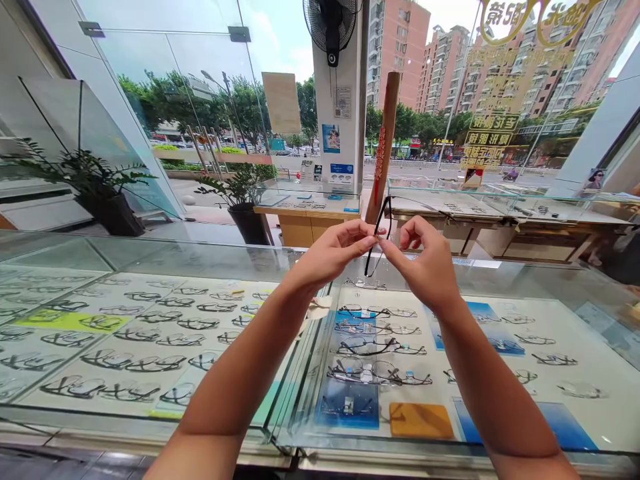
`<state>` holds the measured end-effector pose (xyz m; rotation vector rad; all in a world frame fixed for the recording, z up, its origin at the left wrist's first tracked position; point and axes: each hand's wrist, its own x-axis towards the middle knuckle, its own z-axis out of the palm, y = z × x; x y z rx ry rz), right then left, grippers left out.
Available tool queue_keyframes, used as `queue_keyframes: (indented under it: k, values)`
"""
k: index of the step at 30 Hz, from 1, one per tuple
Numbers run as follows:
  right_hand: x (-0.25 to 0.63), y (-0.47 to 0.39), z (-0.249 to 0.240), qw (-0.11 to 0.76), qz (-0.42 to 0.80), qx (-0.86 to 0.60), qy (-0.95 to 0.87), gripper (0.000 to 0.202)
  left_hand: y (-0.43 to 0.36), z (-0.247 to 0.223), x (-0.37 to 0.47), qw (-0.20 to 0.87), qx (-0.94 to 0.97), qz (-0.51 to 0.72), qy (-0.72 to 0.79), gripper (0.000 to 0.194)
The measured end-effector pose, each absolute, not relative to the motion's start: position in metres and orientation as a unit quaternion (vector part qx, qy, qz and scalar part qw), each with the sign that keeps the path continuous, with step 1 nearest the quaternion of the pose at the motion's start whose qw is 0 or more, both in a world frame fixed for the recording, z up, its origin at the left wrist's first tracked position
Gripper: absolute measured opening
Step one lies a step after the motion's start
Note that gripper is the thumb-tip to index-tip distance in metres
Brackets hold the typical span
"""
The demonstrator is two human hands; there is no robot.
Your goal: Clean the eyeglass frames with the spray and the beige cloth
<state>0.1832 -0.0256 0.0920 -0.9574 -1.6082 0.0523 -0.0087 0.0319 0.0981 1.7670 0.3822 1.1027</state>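
A pair of dark-rimmed glasses (389, 212) is held up in the air, turned edge-on to me, above the glass display counter. My left hand (345, 247) pinches it near the bridge from the left, thumb and forefinger pressed together. From the right, my right hand (423, 257) meets it at the same spot with thumb and fingers closed, its other fingers curled. The fingertips of both hands nearly touch. One thin temple stretches off to the right behind my right hand. Fingers cover the middle of the frame.
Below my arms, glass display cases (295, 400) hold rows of glasses (370, 347) and an orange-brown case (421, 421). Beyond them stand a wooden post (387, 133), potted plants (250, 200), another showcase (450, 207) and large windows onto a street. A black fan (331, 27) hangs on a pillar.
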Motion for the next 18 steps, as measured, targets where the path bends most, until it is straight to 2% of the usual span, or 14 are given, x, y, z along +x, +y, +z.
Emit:
queue_keyframes:
  k: [5, 10, 15, 18]
  values:
    - [0.185, -0.023, 0.092, 0.587, -0.065, -0.437, -0.678, 0.027, 0.033, 0.097, -0.007, 0.475, 0.708, 0.494, 0.172, 0.028]
    - [0.188, -0.016, 0.084, 0.504, -0.161, -0.482, -0.698, 0.022, 0.037, 0.095, -0.004, 0.448, 0.672, 0.562, 0.178, 0.028]
    - [0.192, -0.009, 0.079, 0.448, -0.144, -0.484, -0.738, 0.022, 0.035, 0.096, -0.003, 0.442, 0.668, 0.574, 0.17, 0.028]
    - [0.192, -0.008, 0.082, 0.463, -0.096, -0.462, -0.75, 0.019, 0.034, 0.096, -0.004, 0.45, 0.676, 0.56, 0.165, 0.027]
